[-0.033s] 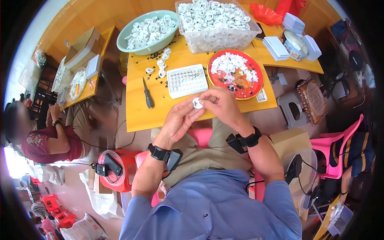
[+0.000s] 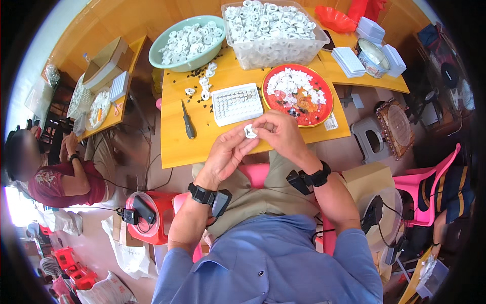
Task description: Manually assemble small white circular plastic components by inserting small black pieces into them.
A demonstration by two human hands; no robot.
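Observation:
Between my two hands, just past the table's near edge, is a small round white plastic part with a dark slot in it. My left hand pinches it from the left between thumb and fingers, palm turned up. From the right, my right hand grips its edge with thumb and forefinger. A white tray with rows of small round metallic pieces lies just beyond my hands. To the right of it stands a red round dish of small white parts and a few black ones. A dark screwdriver lies to the left.
At the table's back stand a green basin and a clear plastic bin, both heaped with white parts. Small black pieces lie scattered by the basin. Stacked white trays and a tin are back right. Another person sits at left.
Both hands keep their hold on the white part, almost unmoved. The view has shifted very slightly; nothing else on the table differs.

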